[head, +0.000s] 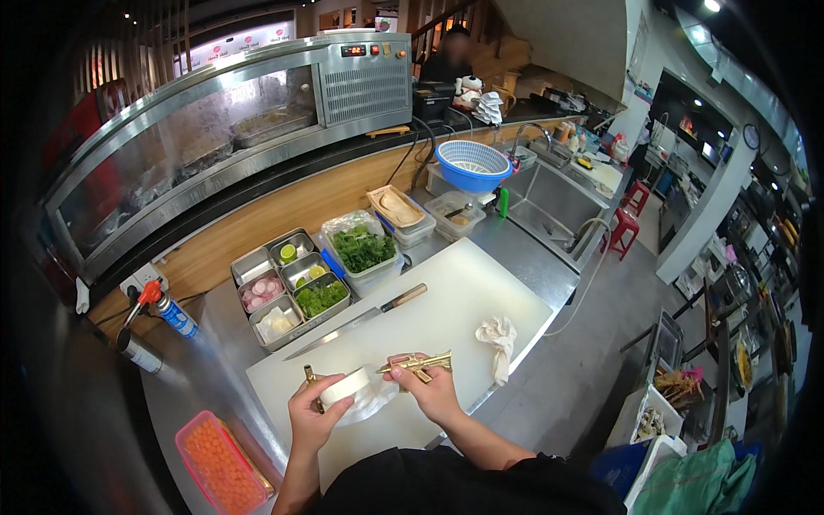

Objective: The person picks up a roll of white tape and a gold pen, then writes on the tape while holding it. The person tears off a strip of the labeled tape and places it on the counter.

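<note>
My left hand grips a thick, round white piece; whether it is food or a roll of tape I cannot tell. A short gold tube is also held in that hand. My right hand holds a gold, rifle-shaped object, pen-like, its thin tip pointing at the white piece, a small gap apart. Under both hands, crumpled clear plastic lies on a white cutting board. A long kitchen knife with a wooden handle rests beyond them, and a white cloth lies to the right.
Steel pans hold limes, sliced radish and greens. Behind the board stands a tub of herbs. A blowtorch is at left, above a box of orange balls. A blue basin sits near the sink. A person is beyond the counter.
</note>
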### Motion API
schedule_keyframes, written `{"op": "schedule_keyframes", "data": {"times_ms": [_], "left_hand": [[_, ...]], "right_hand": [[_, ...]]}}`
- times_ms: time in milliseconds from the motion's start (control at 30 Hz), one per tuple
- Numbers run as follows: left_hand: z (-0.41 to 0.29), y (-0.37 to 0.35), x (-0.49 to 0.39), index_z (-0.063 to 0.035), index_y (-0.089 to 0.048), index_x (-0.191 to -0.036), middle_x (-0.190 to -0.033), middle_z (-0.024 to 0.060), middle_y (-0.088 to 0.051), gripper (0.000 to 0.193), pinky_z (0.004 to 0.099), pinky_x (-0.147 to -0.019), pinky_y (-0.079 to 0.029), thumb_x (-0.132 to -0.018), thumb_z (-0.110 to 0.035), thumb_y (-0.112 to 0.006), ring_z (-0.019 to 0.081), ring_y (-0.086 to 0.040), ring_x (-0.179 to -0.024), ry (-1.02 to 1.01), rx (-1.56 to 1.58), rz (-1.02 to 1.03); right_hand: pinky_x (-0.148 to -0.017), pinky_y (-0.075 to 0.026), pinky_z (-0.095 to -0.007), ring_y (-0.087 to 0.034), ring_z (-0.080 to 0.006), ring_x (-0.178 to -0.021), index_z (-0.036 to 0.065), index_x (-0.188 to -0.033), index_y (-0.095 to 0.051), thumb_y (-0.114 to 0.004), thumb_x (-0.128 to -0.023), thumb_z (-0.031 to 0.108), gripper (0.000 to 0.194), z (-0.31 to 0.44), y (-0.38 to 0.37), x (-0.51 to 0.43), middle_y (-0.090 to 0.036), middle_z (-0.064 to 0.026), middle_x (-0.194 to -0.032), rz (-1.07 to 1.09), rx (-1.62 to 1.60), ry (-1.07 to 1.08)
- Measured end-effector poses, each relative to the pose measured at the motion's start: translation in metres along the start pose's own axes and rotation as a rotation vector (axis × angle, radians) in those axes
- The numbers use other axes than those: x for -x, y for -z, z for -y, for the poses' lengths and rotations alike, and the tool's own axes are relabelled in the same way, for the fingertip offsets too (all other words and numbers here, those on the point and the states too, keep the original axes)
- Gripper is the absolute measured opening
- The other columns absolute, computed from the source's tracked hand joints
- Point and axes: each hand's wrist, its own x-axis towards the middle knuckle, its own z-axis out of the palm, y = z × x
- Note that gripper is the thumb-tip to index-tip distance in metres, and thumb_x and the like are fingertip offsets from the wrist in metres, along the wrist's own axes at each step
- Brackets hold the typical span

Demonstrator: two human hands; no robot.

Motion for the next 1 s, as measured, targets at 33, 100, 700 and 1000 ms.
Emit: {"op": "schedule_keyframes", "data": {"times_ms": [33,100,700,1000], "left_hand": [[0.001,-0.001,-0.002,0.0048,-0.069,-0.112,-0.102,0.0107,-0.066,0.038,0.0294,-0.080,-0.050,-0.076,0.004,-0.078,0.0170,-0.062,-0.092,-0.008,-0.004,-0.015],[0.001,-0.003,-0.004,0.0046,-0.069,-0.112,-0.102,0.0107,-0.066,0.037,0.0293,-0.080,-0.050,-0.076,0.003,-0.078,0.0171,-0.062,-0.092,-0.007,-0.009,-0.019],[-0.040,0.002,-0.031,-0.0004,-0.071,-0.108,-0.100,0.0106,-0.067,0.039,0.0295,-0.077,-0.049,-0.070,-0.002,-0.083,0.0187,-0.063,-0.090,-0.199,-0.222,0.056],[-0.051,0.011,-0.037,-0.0047,-0.075,-0.103,-0.099,0.0105,-0.071,0.036,0.0332,-0.079,-0.051,-0.070,-0.010,-0.087,0.0224,-0.066,-0.087,-0.283,-0.377,-0.095]], "right_hand": [[-0.080,-0.052,-0.0257,-0.068,-0.0137,-0.093,-0.003,-0.114,-0.062,-0.067,-0.095,0.013,0.025,0.001,-0.002,0.000,-0.072,-0.0106,-0.101,-0.009,-0.033,-0.021],[-0.078,-0.052,-0.0246,-0.068,-0.0133,-0.092,-0.002,-0.113,-0.062,-0.067,-0.095,0.012,0.024,-0.002,-0.003,-0.002,-0.072,-0.0098,-0.099,0.015,0.000,0.010],[-0.064,-0.055,-0.0278,-0.066,-0.0139,-0.069,-0.005,-0.108,-0.059,-0.066,-0.092,0.000,0.018,0.024,-0.031,-0.015,-0.070,-0.0142,-0.096,0.217,-0.023,0.241],[-0.065,-0.055,-0.0244,-0.064,-0.0108,-0.076,-0.003,-0.109,-0.063,-0.071,-0.088,0.001,0.022,0.038,-0.032,-0.020,-0.068,-0.0092,-0.101,0.177,0.024,0.336]]}}
